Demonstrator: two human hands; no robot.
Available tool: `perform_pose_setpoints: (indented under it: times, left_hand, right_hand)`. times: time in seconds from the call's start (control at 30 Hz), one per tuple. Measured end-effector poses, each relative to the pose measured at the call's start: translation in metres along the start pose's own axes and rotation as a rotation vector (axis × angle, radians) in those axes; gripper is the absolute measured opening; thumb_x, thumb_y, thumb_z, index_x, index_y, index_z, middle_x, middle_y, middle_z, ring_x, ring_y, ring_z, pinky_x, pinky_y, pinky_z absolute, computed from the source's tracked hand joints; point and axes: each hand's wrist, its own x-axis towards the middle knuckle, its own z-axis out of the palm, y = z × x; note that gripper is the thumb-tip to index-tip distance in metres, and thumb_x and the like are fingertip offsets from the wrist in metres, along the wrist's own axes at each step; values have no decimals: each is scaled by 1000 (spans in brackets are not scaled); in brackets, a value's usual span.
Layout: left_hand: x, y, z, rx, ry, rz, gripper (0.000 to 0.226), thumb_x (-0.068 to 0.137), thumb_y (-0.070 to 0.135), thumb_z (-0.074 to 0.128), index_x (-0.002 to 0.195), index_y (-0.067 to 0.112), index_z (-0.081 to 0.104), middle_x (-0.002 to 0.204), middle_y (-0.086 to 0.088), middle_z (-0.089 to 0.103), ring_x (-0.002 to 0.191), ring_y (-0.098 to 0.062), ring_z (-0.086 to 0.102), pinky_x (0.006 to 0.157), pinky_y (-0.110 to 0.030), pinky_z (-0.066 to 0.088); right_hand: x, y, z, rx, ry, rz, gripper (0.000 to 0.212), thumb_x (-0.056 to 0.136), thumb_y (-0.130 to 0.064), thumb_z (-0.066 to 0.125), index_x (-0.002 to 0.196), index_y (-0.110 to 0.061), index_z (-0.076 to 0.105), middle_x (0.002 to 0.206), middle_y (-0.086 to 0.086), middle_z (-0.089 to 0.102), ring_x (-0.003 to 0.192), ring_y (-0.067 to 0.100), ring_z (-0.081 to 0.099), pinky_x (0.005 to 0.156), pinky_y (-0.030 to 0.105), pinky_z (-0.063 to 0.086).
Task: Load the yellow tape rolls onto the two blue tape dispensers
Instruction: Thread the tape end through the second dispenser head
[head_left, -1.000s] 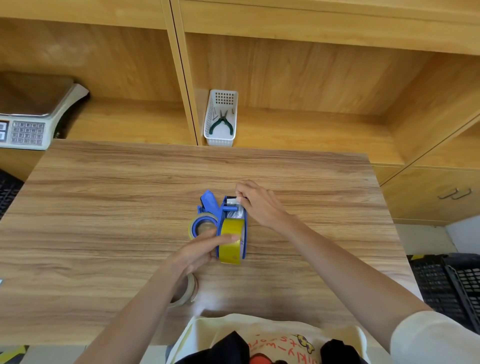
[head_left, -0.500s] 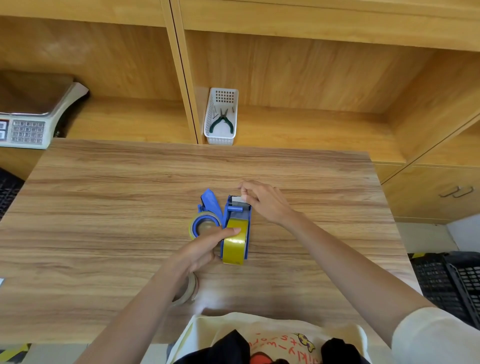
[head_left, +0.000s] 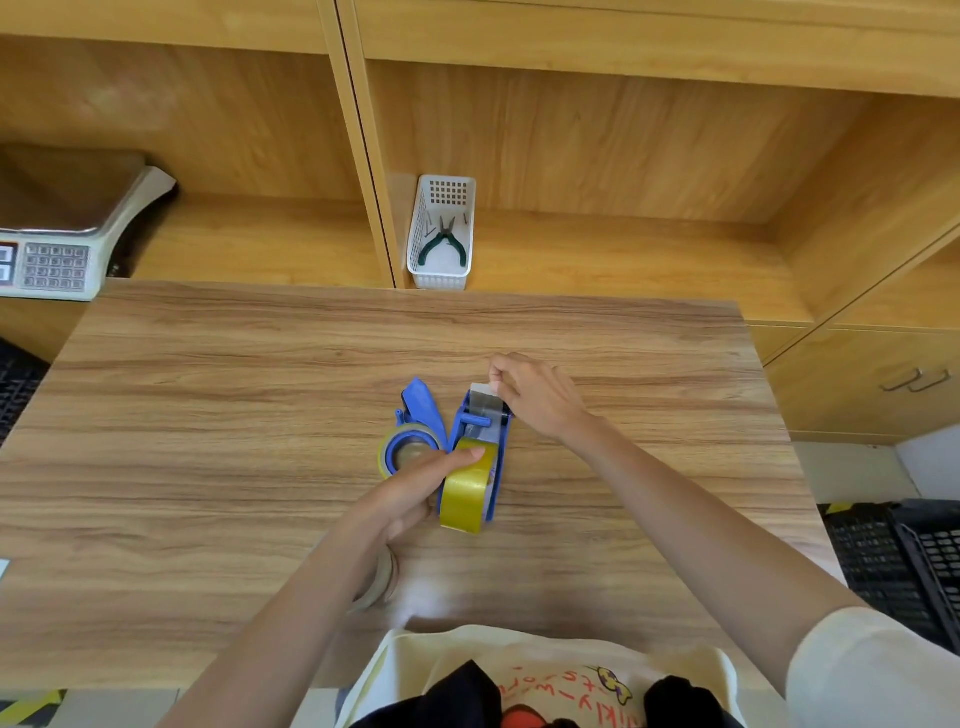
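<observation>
Nearest us, a pale tape ring (head_left: 382, 579) lies on the wooden table (head_left: 208, 441), mostly hidden under the left forearm, so we cannot tell much about it. Our left hand (head_left: 415, 486) is closed around the yellow tape roll (head_left: 466, 488) seated in the right blue dispenser (head_left: 480, 447), thumb laid over the top of the roll; the fingers underneath are out of sight. Just left of it lies the second blue dispenser (head_left: 418, 415) with its own yellow roll (head_left: 408, 449) — partly covered by the left hand. Farther on, our right hand (head_left: 537, 397) pinches the loose tape end (head_left: 485, 397) at the dispenser's far tip; the fingertips are curled and hard to make out. On the far shelf stands a white basket (head_left: 441, 265) with pliers (head_left: 443, 241), and at far left a scale (head_left: 62, 228) — cut off by the frame edge.
</observation>
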Motion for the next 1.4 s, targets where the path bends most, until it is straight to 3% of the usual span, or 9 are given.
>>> perform_pose_setpoints:
  times: [0.17,0.3,0.43,0.6,0.83,0.97,1.13,1.27,1.4]
  left_hand:
    - [-4,-7,-7,-101,-88,0,30,87,29,69,110,11,69,105,-7,75,106,-24,66,104,-45,46]
    - [-5,-5,-9,-62,-84,8,36,79,41,74,106,18,72,105,-4,76,104,-20,68,104,-45,47]
    - [-2,-3,-4,-43,7,25,46,87,57,61,107,18,72,99,-3,78,95,-18,71,91,-39,54]
    - [-3,-3,-2,-27,-42,38,33,93,44,58,101,16,72,96,0,76,86,-18,69,79,-34,56]
    - [-6,-4,-6,-60,-97,39,28,96,35,56,89,24,81,109,-3,75,111,-26,64,105,-50,46]
    - [-5,-9,-10,-58,-103,53,25,95,34,58,100,19,78,118,-7,72,122,-30,59,107,-52,43]
    - [-8,-8,-7,-44,-121,74,24,96,28,56,100,15,76,110,-5,74,110,-23,64,103,-48,47]
    - [-10,-7,-5,-28,-117,84,24,97,26,54,104,11,72,102,-1,75,100,-17,67,88,-39,54]
    - [-13,-6,-6,-38,-95,91,24,84,33,60,91,16,76,97,1,75,96,-18,66,89,-42,50]
  right_hand:
    - [2,-3,-1,35,2,61,14,96,-13,45,88,-23,48,96,-5,64,78,23,58,64,34,40]
    - [2,-5,0,62,31,75,16,97,-12,42,86,-23,45,88,-3,63,74,25,58,60,34,39]
    - [4,-9,-3,63,22,28,15,97,-10,41,86,-21,43,87,0,58,74,26,57,60,37,42]
    - [6,-5,-5,83,6,95,15,99,-13,40,86,-21,43,91,6,58,73,29,57,63,38,43]
    - [9,-2,-10,190,-19,170,17,102,-12,37,88,-16,46,82,10,65,67,30,68,52,36,43]
    - [8,0,-12,262,-9,228,18,104,-12,38,89,-15,47,77,7,63,66,30,71,52,34,50]
    - [8,8,-9,403,-17,356,16,103,-13,41,90,-12,52,73,0,56,51,13,64,60,46,62]
    - [9,12,-12,470,-56,410,16,100,-12,50,85,-14,55,77,2,62,51,12,66,54,31,61]
    - [11,22,-11,668,-151,523,6,97,-9,59,92,-5,61,103,15,66,52,8,69,47,16,54]
